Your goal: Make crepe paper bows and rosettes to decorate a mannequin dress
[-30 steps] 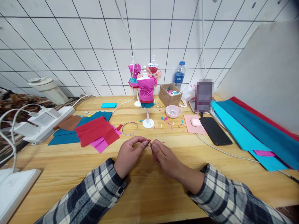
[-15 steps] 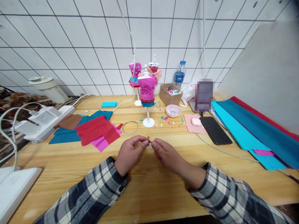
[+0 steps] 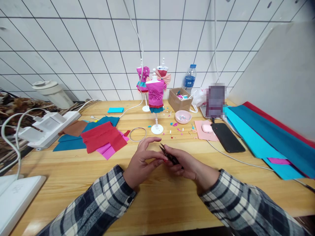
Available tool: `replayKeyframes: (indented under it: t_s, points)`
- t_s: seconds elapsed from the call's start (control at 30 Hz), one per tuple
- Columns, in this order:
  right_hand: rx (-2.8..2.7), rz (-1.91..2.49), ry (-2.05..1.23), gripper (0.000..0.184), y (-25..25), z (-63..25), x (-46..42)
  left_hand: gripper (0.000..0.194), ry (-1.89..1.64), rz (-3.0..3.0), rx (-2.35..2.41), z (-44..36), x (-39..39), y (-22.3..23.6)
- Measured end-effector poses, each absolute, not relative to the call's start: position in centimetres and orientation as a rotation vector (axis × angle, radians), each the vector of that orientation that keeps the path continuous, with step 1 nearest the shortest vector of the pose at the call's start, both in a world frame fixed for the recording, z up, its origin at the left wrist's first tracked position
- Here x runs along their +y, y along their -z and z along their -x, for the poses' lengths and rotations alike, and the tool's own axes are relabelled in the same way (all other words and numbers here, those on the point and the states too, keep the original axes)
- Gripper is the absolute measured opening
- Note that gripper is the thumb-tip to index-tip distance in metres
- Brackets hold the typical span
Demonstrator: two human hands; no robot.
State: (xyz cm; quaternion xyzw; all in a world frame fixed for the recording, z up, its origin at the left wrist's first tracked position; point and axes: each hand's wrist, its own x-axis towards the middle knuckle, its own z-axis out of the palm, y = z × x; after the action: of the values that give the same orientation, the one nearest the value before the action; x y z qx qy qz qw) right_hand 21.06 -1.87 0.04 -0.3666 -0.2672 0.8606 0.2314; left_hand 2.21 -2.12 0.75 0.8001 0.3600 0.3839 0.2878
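Small black thread snips [image 3: 170, 156] lie in my right hand [image 3: 184, 164], whose fingers are wrapped round them. Their two pointed tips are a little apart and face up and left. My left hand [image 3: 145, 160] is close by on the left, index finger raised, with the thumb and another finger pinched together. At those fingertips shows a tiny red scrap [image 3: 165, 160], mostly hidden, right beside the snips. Beyond my hands stands a small white dress form [image 3: 157, 127] wearing a magenta top with a pleated rosette [image 3: 155, 95] and a teal and red skirt.
Red cloth [image 3: 98, 136] and other pieces lie left, near a metal ring [image 3: 137, 134]. A pink bowl [image 3: 183, 117], cardboard box [image 3: 180, 100] and bottle [image 3: 189, 78] stand behind. To the right are a black phone [image 3: 228, 137], a cable and long fabric strips [image 3: 256, 137].
My right hand has turned, bringing the black snips into plain view. My left index finger has lifted away, and the pinching fingertips have shifted right and nearer to me. A red scrap now lies below the dress form.
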Motion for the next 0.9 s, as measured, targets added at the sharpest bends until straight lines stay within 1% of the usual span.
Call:
replayKeyframes:
  t_s: [0.07, 0.27, 0.47, 0.6, 0.7, 0.8, 0.9]
  points:
    - [-0.715, 0.91, -2.479, 0.039, 0.2, -21.1, -1.9, 0.015, -1.016, -2.156, 0.912, -2.2, -2.2, -0.9]
    - [-0.78, 0.7, -2.509, 0.031, 0.6, -21.7, -1.8, 0.02, -0.993, -2.107, 0.794, -2.4, -2.2, -1.0]
    - [-0.937, 0.776, -2.356, 0.033, 0.1, -21.8, -1.7, 0.025, -0.905, -1.92, 0.761, -2.3, -1.9, -1.0]
    - [-1.012, 0.917, -2.093, 0.031, 0.2, -21.3, -1.6, 0.032, -0.883, -1.76, 0.742, -1.9, -1.5, -0.7]
    - [-1.106, 1.114, -1.749, 0.027, 0.5, -21.0, -1.4, 0.039, -0.939, -1.699, 0.904, -1.9, -1.3, -0.3]
    - [-1.358, 1.254, -1.356, 0.02, 0.7, -20.7, -1.4, 0.032, -0.842, -1.803, 1.119, -2.2, -1.2, -0.1]
    - [-1.527, 1.299, -1.139, 0.015, 0.4, -20.5, -1.7, 0.023, -0.764, -1.879, 1.191, -2.5, -1.2, -0.3]
